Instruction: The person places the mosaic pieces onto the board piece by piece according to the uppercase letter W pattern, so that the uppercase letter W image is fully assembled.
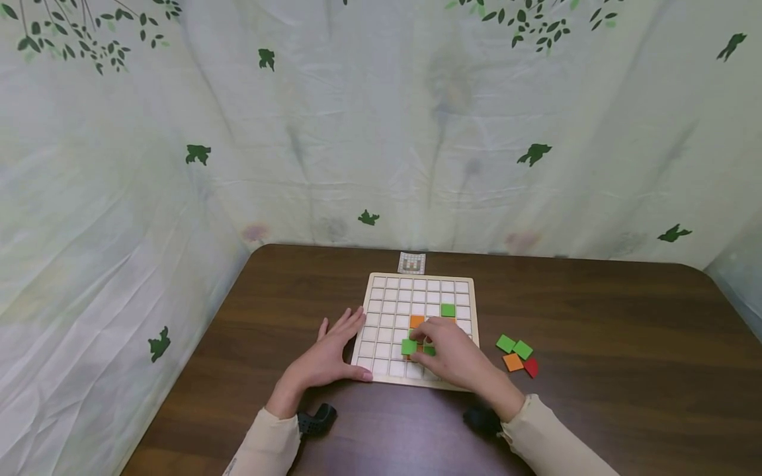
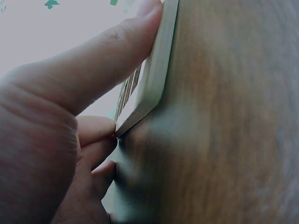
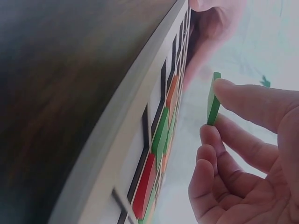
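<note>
A pale wooden grid board lies on the dark table. My left hand rests flat against its left edge, fingers straight. The thumb presses the board's front rim. My right hand hovers over the board's near middle and pinches a green tile between thumb and fingertips. In the right wrist view that tile stands clear above the board. Set in the board's cells are a green tile and an orange tile, and the wrist view shows a red tile in one too.
Loose tiles lie on the table right of the board: two green, one orange, one red. A small patterned card sits behind the board. Leaf-print cloth walls enclose the table on the left, back and right.
</note>
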Tool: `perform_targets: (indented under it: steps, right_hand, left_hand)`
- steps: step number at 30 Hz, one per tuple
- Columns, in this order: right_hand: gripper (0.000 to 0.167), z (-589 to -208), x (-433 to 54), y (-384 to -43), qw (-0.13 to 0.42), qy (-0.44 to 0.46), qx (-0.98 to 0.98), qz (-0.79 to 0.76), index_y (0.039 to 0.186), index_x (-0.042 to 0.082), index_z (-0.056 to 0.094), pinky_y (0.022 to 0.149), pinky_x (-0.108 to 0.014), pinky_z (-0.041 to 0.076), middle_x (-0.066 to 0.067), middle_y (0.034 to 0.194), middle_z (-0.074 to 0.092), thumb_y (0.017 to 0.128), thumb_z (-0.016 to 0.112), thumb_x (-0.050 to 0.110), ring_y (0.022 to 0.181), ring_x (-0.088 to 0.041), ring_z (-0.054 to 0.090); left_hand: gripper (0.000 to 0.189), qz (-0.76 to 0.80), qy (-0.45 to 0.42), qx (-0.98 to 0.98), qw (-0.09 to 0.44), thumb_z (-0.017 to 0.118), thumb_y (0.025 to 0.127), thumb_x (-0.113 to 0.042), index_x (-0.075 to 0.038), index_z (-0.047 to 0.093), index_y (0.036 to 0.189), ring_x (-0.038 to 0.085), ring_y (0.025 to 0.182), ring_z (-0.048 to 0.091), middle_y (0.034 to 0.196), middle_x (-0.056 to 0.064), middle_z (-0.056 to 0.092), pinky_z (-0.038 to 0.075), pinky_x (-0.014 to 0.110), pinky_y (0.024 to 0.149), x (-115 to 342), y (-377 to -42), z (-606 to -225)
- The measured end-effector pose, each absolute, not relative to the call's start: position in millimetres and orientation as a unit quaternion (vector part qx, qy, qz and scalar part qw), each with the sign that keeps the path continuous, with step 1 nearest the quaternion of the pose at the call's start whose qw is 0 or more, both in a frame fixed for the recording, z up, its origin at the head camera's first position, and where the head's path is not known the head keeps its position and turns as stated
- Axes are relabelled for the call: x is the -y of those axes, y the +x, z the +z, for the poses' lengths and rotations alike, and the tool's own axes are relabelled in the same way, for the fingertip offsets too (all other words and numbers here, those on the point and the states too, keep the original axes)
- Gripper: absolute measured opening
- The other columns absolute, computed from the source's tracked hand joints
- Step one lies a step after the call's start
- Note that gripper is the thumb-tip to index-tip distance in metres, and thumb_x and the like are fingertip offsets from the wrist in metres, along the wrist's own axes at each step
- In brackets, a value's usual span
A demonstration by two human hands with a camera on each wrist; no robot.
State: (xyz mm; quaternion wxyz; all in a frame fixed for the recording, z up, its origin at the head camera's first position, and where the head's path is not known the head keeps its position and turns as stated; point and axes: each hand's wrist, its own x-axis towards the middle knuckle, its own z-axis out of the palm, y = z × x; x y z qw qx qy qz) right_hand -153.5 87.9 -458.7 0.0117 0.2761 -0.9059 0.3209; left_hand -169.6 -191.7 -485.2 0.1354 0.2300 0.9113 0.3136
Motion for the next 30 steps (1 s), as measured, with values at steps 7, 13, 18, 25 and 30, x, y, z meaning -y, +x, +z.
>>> perform_targets:
  steps: [7, 13, 18, 25, 30]
  right_hand:
    - [0.022, -458, -78, -157, 0.0, 0.279, 0.906, 0.318, 0.1, 0.009, 0.074, 0.076, -0.032, 0.052, 0.003, 0.091, 0.068, 0.084, 0.083, 0.021, 0.084, -0.013, 0.06]
    - [0.021, -460, -73, -160, -0.017, 0.283, 0.907, 0.31, 0.099, 0.008, 0.075, 0.072, -0.03, 0.049, 0.003, 0.088, 0.068, 0.083, 0.083, 0.019, 0.079, -0.012, 0.057]
    - [0.021, -462, -71, -163, -0.029, 0.284, 0.907, 0.309, 0.101, 0.007, 0.075, 0.074, -0.032, 0.05, 0.002, 0.091, 0.069, 0.084, 0.082, 0.019, 0.081, -0.014, 0.058]
    - [0.02, -466, -67, -167, -0.026, 0.278, 0.914, 0.295, 0.099, 0.007, 0.076, 0.075, -0.032, 0.05, 0.002, 0.088, 0.068, 0.082, 0.083, 0.016, 0.081, -0.013, 0.057]
    - [0.02, -466, -65, -167, -0.029, 0.279, 0.917, 0.284, 0.097, 0.007, 0.076, 0.078, -0.035, 0.05, 0.001, 0.088, 0.068, 0.081, 0.084, 0.015, 0.083, -0.015, 0.056]
  left_hand:
    - [0.113, 0.308, 0.225, -0.914, 0.137, 0.085, 0.078, -0.049, -0.005, 0.02, 0.16, 0.028, 0.155, 0.002, 0.167, 0.007, 0.013, -0.01, 0.061, 0.116, 192, -170, -486]
    - [0.113, 0.315, 0.226, -0.912, 0.135, 0.085, 0.077, -0.049, -0.005, 0.021, 0.16, 0.029, 0.155, 0.002, 0.167, 0.008, 0.014, -0.011, 0.062, 0.116, 191, -170, -485]
    - [0.113, 0.317, 0.228, -0.911, 0.133, 0.085, 0.077, -0.049, -0.005, 0.021, 0.16, 0.029, 0.155, 0.002, 0.167, 0.009, 0.014, -0.011, 0.062, 0.116, 192, -170, -486]
    - [0.114, 0.317, 0.228, -0.911, 0.133, 0.085, 0.077, -0.049, -0.005, 0.021, 0.16, 0.029, 0.155, 0.002, 0.167, 0.009, 0.014, -0.011, 0.062, 0.116, 192, -170, -485]
    - [0.113, 0.319, 0.229, -0.91, 0.133, 0.085, 0.077, -0.049, -0.005, 0.022, 0.16, 0.029, 0.155, 0.002, 0.167, 0.009, 0.015, -0.011, 0.062, 0.116, 191, -169, -485]
